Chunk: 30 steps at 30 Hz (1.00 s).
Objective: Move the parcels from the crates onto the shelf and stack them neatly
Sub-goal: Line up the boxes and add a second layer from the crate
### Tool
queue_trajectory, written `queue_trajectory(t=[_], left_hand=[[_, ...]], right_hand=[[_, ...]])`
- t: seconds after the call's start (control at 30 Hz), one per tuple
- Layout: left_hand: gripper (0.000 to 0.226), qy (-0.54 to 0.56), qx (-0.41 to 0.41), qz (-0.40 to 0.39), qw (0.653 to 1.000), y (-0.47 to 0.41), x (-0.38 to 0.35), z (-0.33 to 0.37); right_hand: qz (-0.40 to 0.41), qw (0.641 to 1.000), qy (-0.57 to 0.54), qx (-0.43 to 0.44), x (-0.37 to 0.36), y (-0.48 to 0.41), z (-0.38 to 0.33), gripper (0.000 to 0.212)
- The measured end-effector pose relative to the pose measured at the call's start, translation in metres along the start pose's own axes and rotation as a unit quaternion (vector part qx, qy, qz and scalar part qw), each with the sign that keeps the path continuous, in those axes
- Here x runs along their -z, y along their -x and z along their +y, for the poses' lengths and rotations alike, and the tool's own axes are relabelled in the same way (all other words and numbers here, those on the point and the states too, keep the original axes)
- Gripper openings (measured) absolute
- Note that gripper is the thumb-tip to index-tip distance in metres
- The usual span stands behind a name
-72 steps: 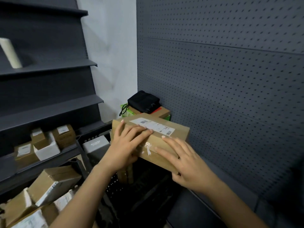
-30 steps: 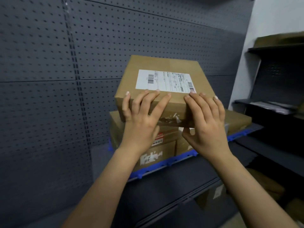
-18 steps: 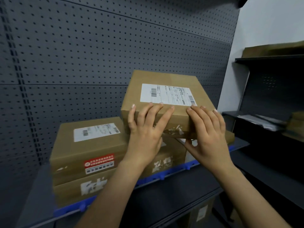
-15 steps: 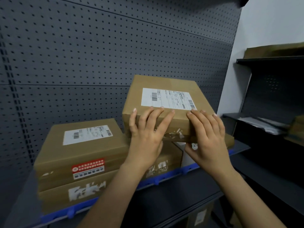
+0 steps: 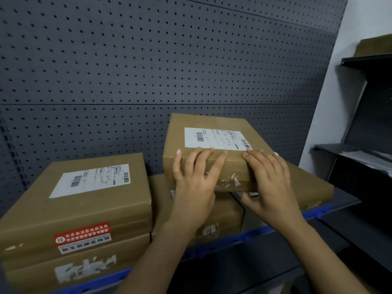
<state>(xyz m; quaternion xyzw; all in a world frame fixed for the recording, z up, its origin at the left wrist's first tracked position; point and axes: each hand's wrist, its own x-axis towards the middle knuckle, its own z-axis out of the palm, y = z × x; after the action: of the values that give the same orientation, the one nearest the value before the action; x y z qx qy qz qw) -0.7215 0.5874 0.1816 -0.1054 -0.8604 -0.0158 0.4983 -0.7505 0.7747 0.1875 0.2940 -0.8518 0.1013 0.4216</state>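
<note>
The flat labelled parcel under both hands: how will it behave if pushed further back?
The parcel looks stiff: crisp edges, no sag. It probably slides flat rather than tips, being low and wide. The lifted tape on its front may snag.

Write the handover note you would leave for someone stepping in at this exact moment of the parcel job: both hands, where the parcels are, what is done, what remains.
Left hand and right hand: both gripping the near edge of the labelled parcel.
That parcel sits on the right-hand stack, not yet let go.
Left stack already stands on the shelf.
Left: square it up, release, fetch more; the crates are out of view.
</note>
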Motion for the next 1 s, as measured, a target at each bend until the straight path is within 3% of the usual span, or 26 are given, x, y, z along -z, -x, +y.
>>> queue_trajectory(t=[0.53, 0.8, 1.0], left_hand=[[0.099, -0.104, 0.102, -0.128, 0.981, 0.038, -0.016, 0.022], [0.101, -0.106, 0.122, -0.17, 0.972, 0.053, -0.01, 0.029], [0.073, -0.086, 0.113, -0.134, 0.981, 0.062, 0.007, 0.01]], right_hand=[[-0.058, 0.984, -0.153, 0.067, -0.061, 0.013, 0.031, 0.088], [-0.083, 0.979, -0.163, 0.093, -0.069, 0.024, 0.033, 0.092], [-0.119, 0.978, -0.151, 0.081, -0.069, 0.025, 0.032, 0.091]])
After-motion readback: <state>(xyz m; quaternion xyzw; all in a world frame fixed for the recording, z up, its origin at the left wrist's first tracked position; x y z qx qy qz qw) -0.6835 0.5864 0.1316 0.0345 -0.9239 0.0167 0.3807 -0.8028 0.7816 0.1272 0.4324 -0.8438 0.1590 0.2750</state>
